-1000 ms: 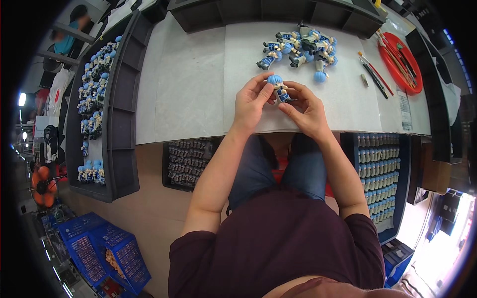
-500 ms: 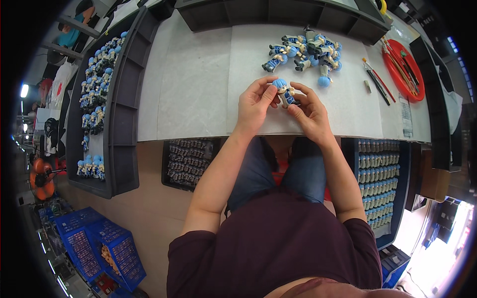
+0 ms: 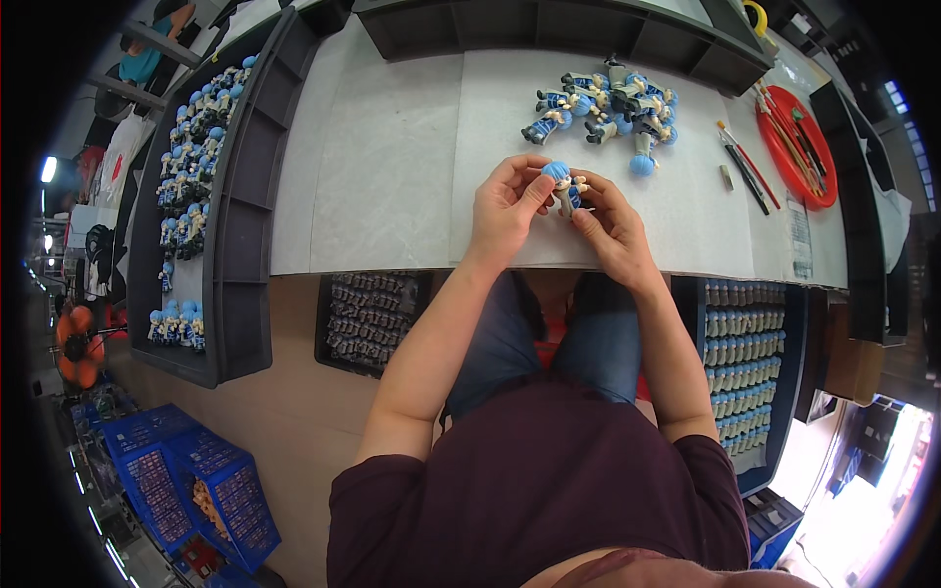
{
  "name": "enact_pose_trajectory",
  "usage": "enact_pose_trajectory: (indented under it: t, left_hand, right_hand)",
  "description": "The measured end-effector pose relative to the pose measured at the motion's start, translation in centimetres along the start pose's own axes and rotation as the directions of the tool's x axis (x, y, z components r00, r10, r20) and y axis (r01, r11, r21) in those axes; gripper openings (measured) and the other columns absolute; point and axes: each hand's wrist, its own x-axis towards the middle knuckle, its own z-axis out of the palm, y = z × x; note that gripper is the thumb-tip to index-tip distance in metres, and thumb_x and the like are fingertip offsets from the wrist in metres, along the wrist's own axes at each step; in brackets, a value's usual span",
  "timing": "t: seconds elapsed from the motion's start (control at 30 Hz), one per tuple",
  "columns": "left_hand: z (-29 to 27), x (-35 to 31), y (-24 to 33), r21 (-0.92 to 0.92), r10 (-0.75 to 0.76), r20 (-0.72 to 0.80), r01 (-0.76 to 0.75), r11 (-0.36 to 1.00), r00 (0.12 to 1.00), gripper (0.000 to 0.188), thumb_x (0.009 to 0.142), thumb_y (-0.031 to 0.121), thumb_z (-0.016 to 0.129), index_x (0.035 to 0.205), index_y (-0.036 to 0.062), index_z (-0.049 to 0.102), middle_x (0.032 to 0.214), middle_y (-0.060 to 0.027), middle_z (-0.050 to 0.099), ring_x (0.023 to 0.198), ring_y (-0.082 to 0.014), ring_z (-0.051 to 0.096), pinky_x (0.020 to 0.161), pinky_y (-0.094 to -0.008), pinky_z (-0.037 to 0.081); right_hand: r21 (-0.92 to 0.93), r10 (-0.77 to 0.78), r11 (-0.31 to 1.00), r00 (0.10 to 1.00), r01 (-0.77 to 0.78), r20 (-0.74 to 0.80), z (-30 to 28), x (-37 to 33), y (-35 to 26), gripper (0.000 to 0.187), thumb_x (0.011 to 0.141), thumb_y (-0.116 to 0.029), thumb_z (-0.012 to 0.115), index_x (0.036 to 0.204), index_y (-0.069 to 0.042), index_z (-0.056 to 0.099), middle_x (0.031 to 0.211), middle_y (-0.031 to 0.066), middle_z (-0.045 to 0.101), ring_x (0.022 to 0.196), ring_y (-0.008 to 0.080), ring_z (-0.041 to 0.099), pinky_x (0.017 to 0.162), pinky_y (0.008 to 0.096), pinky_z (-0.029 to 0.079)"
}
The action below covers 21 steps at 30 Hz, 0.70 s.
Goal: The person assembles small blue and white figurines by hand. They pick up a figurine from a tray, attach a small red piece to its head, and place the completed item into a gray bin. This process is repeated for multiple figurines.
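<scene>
Compared with half a second ago, little is changed: the blue-headed figurine (image 3: 563, 185) is still kept between both hands at the upper centre of the frame, above the pale worktop (image 3: 392, 167). It is pinched by the fingertips of the left hand (image 3: 505, 208) and the right hand (image 3: 613, 230). A pile of similar figurines (image 3: 608, 103) is seen just above, apart from the hands.

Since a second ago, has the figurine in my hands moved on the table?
No. The figurine sits just below the pile of figurines, as before; only the camera shifted.
</scene>
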Motion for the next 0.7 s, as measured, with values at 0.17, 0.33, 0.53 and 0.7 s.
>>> enact_pose_trajectory:
  t: [0.17,0.33,0.53,0.7]
  left_hand:
    - [-0.17,0.09,-0.37,-0.023,-0.012,0.004,0.012,1.0,1.0,0.023,0.09,0.016,0.053,0.109,0.0019,0.055,0.088,-0.003,0.061,0.072,-0.0084,0.054,0.063,-0.0216,0.044]
    - [-0.11,0.17,-0.35,-0.012,-0.036,-0.009,0.036,0.999,0.999,0.024,0.092,0.016,0.05,0.11,0.0018,0.055,0.089,-0.0025,0.061,0.07,-0.0072,0.053,0.062,-0.021,0.044]
    - [0.01,0.2,-0.33,-0.002,-0.062,-0.025,0.062,0.998,0.998,0.025,0.092,0.018,0.048,0.109,0.0011,0.056,0.088,-0.0026,0.06,0.069,-0.0065,0.052,0.061,-0.0206,0.044]
    - [-0.01,0.26,-0.39,0.01,-0.079,-0.03,0.079,0.997,0.996,0.027,0.092,0.021,0.049,0.11,0.0007,0.056,0.088,-0.0023,0.06,0.068,-0.0057,0.051,0.06,-0.0199,0.043]
  right_hand:
    - [-0.007,-0.014,1.0,1.0,0.014,-0.022,0.22,0.03,-0.28,0.044,0.082,-0.005,0.061,0.123,-0.002,0.044,0.108,0.0147,0.058,0.093,0.0152,0.056,0.077,0.0271,0.047]
    - [-0.009,-0.016,1.0,1.0,0.016,-0.024,0.24,0.07,-0.27,0.048,0.08,-0.009,0.065,0.123,-0.002,0.045,0.106,0.0156,0.059,0.092,0.0169,0.059,0.077,0.0284,0.048]
    - [-0.028,0.016,0.999,0.999,-0.017,-0.038,0.2,0.0,-0.28,0.051,0.078,-0.014,0.068,0.122,-0.003,0.045,0.102,0.0147,0.06,0.087,0.0176,0.06,0.076,0.0292,0.049]
    - [-0.008,0.013,1.0,0.999,-0.013,-0.045,0.2,-0.01,0.08,0.053,0.076,-0.015,0.071,0.121,-0.003,0.046,0.099,0.0136,0.06,0.086,0.0168,0.06,0.075,0.0291,0.049]
